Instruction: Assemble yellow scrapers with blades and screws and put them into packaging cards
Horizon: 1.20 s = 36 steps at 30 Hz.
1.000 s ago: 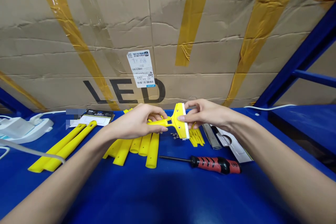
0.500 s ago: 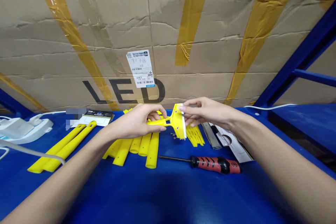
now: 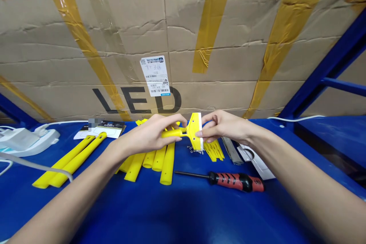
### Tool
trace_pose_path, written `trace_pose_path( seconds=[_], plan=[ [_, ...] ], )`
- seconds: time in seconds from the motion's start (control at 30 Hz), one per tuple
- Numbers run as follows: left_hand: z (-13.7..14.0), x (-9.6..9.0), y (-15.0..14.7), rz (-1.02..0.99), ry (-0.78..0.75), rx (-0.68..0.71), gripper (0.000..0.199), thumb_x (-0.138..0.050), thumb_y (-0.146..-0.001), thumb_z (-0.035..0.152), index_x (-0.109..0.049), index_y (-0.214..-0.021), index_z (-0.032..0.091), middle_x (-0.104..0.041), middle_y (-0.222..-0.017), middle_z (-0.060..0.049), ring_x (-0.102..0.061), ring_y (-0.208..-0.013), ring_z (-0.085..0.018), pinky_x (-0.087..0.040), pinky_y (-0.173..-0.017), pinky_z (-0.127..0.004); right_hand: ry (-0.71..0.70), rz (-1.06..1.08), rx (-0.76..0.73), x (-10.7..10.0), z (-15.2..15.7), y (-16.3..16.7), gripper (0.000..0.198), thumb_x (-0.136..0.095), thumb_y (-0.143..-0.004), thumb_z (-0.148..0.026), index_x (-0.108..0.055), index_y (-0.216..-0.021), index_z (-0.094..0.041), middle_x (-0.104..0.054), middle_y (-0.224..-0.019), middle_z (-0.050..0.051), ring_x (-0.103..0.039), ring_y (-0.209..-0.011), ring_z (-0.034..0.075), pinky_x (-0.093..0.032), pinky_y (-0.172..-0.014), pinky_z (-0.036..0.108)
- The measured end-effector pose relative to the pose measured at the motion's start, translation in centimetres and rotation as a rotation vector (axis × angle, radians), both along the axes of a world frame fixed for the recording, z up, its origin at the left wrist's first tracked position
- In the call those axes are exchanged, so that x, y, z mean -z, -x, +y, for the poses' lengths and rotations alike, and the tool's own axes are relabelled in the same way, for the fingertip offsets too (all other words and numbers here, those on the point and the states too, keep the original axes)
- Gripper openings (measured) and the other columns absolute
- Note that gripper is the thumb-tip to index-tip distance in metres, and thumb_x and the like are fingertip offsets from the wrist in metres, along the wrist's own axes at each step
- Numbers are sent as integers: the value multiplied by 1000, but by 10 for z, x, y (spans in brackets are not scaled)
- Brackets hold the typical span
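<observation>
A yellow scraper (image 3: 195,132) with a pale strip along its wide edge is held up over the blue surface. My left hand (image 3: 156,132) is closed round its handle. From the other side, my right hand (image 3: 221,127) pinches the pale edge, its thumb on the front face of the head near the middle and its other fingers partly hidden behind. Below the head lie several small screws or nuts (image 3: 195,150), too small to tell which. Yellow handle tubes (image 3: 166,167) lie under my left hand, and flat yellow pieces (image 3: 214,150) under my right.
In front lies a red and black screwdriver (image 3: 237,181). To the left are two long yellow handles (image 3: 74,163), printed cards (image 3: 110,129) and a power strip (image 3: 40,143). Grey metal strips (image 3: 232,151) and a white card (image 3: 261,164) lie right. A taped cardboard box (image 3: 183,38) stands behind.
My right thumb has slid from the top of the scraper's edge down to about its middle. My left hand keeps its hold on the handle. The whole view has shifted slightly.
</observation>
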<state>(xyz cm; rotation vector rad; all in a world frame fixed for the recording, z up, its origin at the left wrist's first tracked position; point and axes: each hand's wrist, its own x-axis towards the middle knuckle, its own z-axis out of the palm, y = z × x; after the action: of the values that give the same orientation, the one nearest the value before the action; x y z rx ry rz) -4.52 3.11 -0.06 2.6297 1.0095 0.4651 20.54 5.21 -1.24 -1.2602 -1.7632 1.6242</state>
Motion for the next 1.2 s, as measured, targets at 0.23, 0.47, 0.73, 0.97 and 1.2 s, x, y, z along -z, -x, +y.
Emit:
trace_pose_path(
  seconds=[0.23,0.47,0.73,0.97,1.2],
  plan=[
    [-1,3,-1,53,-231,182,34,-52,-99,18,-65,-130,25,-59,-128,-9,-61,-110,-20,-49,-94,-34,-50,21,-7,0,1,-4,30,-91,-60,-30,-72,-79,-18,-70,-69,0,-62,-65,11,-53,-69,26],
    [-1,5,-2,34,-285,177,34,-53,-98,17,-69,-128,22,-71,-110,-9,-68,-92,-20,-53,-79,-32,-45,43,-12,-1,0,-1,31,-92,-59,-27,-71,-79,-16,-70,-65,0,-60,-62,11,-50,-66,27],
    [0,8,-3,-7,-334,198,31,-60,-95,17,-71,-123,19,-74,-109,-9,-71,-88,-20,-56,-75,-31,-111,37,-29,-2,-3,1,31,-90,-64,-33,-68,-77,-16,-67,-60,-2,-58,-59,10,-48,-64,27],
    [7,2,10,60,-276,154,29,-60,-96,21,-72,-122,19,-78,-114,-8,-75,-98,-23,-60,-87,-35,-127,-222,-81,-7,-2,-6,33,-79,-77,-43,-66,-96,-19,-77,-82,6,-71,-74,19,-53,-65,30],
    [13,2,22,185,-171,97,31,-63,-92,21,-73,-122,22,-76,-118,-6,-74,-104,-25,-59,-91,-38,-599,-667,-276,-4,-15,9,20,-69,-69,-6,-55,-70,-21,-70,-69,-2,-62,-61,13,-41,-54,24]
  ],
)
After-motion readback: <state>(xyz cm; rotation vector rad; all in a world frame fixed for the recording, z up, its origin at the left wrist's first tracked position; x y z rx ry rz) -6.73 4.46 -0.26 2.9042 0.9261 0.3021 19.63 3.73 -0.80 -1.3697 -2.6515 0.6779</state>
